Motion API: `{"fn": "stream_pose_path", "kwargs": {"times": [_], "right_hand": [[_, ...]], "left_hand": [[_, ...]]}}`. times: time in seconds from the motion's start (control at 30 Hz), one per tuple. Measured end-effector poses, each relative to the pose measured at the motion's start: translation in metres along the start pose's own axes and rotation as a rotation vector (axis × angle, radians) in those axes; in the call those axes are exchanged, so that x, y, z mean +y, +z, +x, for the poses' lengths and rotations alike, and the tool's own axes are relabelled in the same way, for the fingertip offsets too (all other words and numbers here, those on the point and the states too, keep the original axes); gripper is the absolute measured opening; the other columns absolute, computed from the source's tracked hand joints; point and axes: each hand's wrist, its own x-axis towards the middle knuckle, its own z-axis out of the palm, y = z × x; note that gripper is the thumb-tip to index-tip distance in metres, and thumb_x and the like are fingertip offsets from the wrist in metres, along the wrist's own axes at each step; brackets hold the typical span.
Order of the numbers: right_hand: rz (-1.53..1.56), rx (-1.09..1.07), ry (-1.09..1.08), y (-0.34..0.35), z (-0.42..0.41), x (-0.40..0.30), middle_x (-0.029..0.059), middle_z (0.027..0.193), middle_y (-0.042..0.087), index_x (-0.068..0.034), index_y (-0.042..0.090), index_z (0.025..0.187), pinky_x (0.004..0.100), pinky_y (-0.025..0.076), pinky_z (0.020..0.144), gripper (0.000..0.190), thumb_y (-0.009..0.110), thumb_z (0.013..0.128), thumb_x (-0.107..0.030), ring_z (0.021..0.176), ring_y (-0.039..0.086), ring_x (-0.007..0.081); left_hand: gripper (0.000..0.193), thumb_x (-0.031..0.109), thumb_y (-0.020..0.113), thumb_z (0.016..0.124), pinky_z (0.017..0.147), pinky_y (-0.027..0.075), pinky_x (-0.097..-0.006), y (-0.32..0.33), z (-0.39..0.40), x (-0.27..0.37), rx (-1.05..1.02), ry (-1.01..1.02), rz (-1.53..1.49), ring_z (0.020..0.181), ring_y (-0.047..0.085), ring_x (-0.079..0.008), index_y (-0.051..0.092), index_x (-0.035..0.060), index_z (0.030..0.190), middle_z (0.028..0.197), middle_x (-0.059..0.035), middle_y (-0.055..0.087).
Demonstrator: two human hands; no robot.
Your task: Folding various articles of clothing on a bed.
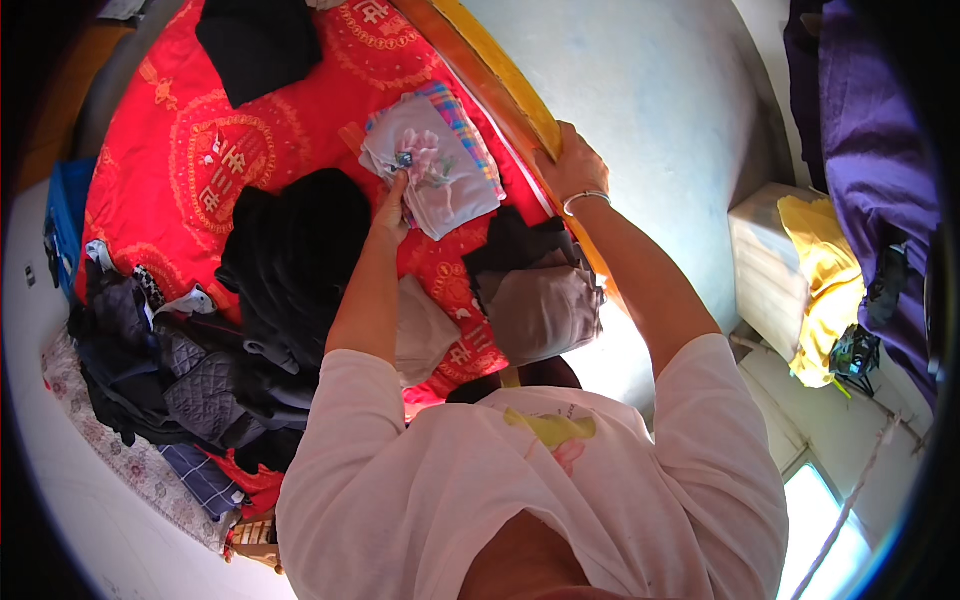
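My left hand (393,207) grips the near left edge of a folded pale grey garment (457,187) with a pink flower print, its thumb on top and its other fingers largely hidden. Beneath that garment, a folded blue, pink and yellow plaid cloth (459,112) shows along the far and right edges. On the yellow-orange side board of the bed (517,88), my right hand (576,166) is closed over the edge, a bracelet at its wrist. Both garments lie on a red patterned bedspread (300,135).
Folded brown clothing (541,307) and black clothing (525,241) lie nearer me by the board. A black garment heap (300,247) and a pile of dark jackets (202,375) are to the left. Black folded cloth (259,49) lies farther off. Purple fabric (874,150) hangs at right.
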Motion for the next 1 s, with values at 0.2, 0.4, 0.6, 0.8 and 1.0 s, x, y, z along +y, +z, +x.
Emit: {"fn": "stream_pose_path", "kwargs": {"times": [0.2, 0.4, 0.6, 0.8, 1.0], "right_hand": [[-0.006, 0.010, 0.013, -0.003, 0.001, 0.006, 0.0128, 0.100, 0.059, -0.015, 0.042, 0.115, 0.0405, 0.045, 0.079, 0.048, 0.058, 0.075, -0.037, 0.092, 0.057, 0.0311], [0.031, 0.005, -0.012, -0.001, -0.001, -0.006, 0.0130, 0.098, 0.059, -0.015, 0.043, 0.114, 0.0408, 0.045, 0.078, 0.046, 0.058, 0.075, -0.036, 0.091, 0.058, 0.0308], [0.012, -0.073, 0.015, -0.007, 0.000, 0.004, 0.0115, 0.104, 0.056, -0.013, 0.041, 0.115, 0.0418, 0.045, 0.079, 0.048, 0.055, 0.077, -0.037, 0.096, 0.055, 0.0284], [0.014, -0.072, 0.012, -0.009, 0.001, 0.002, 0.0115, 0.105, 0.055, -0.014, 0.039, 0.118, 0.0416, 0.045, 0.080, 0.049, 0.055, 0.077, -0.037, 0.096, 0.055, 0.0294], [0.134, 0.132, -0.169, -0.005, -0.008, 0.004, 0.0161, 0.125, 0.041, -0.013, 0.031, 0.129, 0.0429, 0.039, 0.089, 0.064, 0.054, 0.078, -0.043, 0.111, 0.045, 0.0334]], "left_hand": [[0.065, 0.051, 0.067, 0.068, 0.067, 0.047, -0.0288, 0.037, -0.020, 0.009, -0.020, -0.011, 0.018, 0.078, 0.056, -0.0144, 0.043, 0.0149, 0.117, 0.094, -0.0010, 0.057], [0.070, 0.060, 0.060, 0.068, 0.075, 0.047, -0.0325, 0.019, -0.002, 0.002, 0.032, -0.031, -0.100, 0.088, 0.056, -0.0169, 0.044, 0.0135, 0.118, 0.102, -0.0034, 0.057], [0.079, 0.069, 0.044, 0.072, 0.093, 0.038, -0.0428, 0.069, -0.027, 0.007, -0.193, 0.129, -0.336, 0.110, 0.047, -0.0274, 0.037, 0.0116, 0.126, 0.124, -0.0095, 0.046], [0.075, 0.066, 0.043, 0.075, 0.095, 0.034, -0.0469, 0.073, -0.023, 0.007, -0.102, 0.093, -0.282, 0.112, 0.045, -0.0292, 0.037, 0.0120, 0.127, 0.124, -0.0094, 0.046], [0.074, 0.065, 0.046, 0.074, 0.094, 0.035, -0.0466, 0.070, -0.034, 0.000, -0.121, 0.080, -0.377, 0.111, 0.047, -0.0288, 0.039, 0.0128, 0.126, 0.123, -0.0089, 0.047]]}}
